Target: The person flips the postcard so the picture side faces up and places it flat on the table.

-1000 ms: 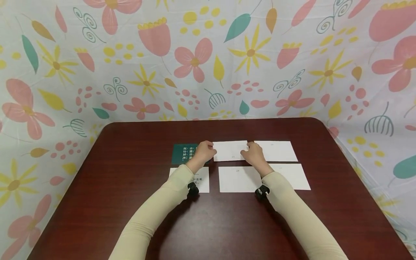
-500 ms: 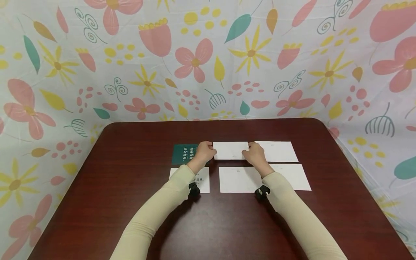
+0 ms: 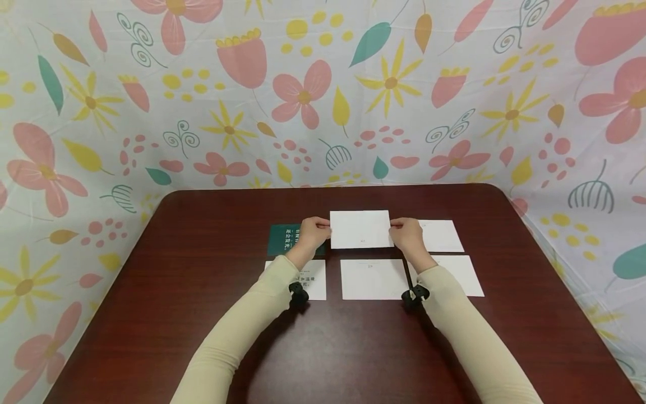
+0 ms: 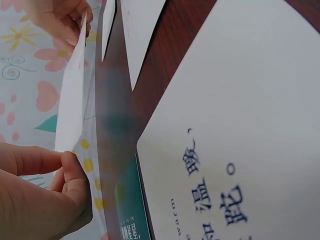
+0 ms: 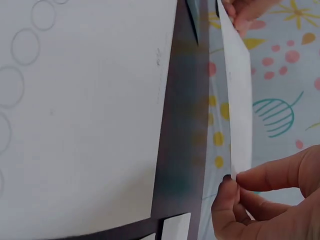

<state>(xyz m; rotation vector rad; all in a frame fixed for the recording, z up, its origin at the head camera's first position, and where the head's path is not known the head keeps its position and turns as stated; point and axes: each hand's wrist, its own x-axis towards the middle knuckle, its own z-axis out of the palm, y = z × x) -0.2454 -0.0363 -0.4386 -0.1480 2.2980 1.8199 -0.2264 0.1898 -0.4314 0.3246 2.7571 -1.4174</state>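
A white card (image 3: 360,229) is held up off the table between both hands, its face tilted toward the head camera. At its left edge my left hand (image 3: 312,238) pinches it between thumb and fingers. My right hand (image 3: 409,238) pinches the right edge the same way. In the left wrist view the card (image 4: 72,95) appears nearly edge-on, with the left hand (image 4: 45,192) at its lower end. Seen from the right wrist, the right hand (image 5: 270,200) grips the near end of the card (image 5: 239,100).
A dark green card (image 3: 282,240) with white characters lies left, partly behind the left hand. Below it is a white card (image 3: 318,286) with printed text. More white cards lie at front middle (image 3: 373,280), back right (image 3: 444,235) and front right (image 3: 459,275) on the dark wooden table (image 3: 323,348).
The white card between the hands has risen off the table and tilted up. Both hands moved with it, the right one shifting slightly rightward.
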